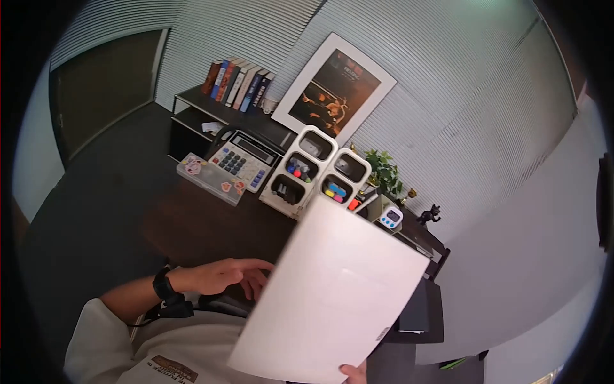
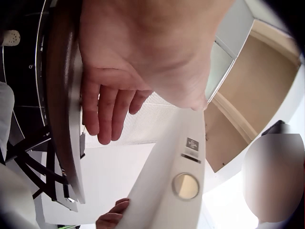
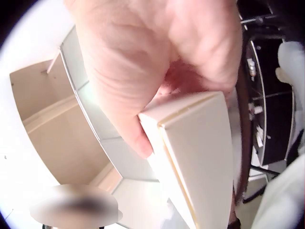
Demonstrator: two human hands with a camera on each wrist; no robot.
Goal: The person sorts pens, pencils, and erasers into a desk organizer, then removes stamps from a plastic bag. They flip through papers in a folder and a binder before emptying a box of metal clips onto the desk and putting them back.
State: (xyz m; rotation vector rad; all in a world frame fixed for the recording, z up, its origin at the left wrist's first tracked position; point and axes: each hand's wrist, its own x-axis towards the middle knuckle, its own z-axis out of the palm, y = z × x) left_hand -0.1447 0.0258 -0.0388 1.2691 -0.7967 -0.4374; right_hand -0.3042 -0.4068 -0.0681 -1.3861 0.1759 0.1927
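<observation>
A large flat white box is held up over the near side of the desk, its broad face filling the middle of the head view. My right hand grips its lower right edge. In the right wrist view the thumb lies along one side of the box's corner; the other fingers are mostly hidden. My left hand, with a black strap on the wrist, is at the box's left edge, its fingertips partly behind it. Those fingers stretch out loosely in the left wrist view. A round disc marks the box's narrow side.
Behind the box stand a white pen organizer, a desk phone and a stickered clear case. Farther back are a row of books, a framed poster and a plant. A small timer sits right.
</observation>
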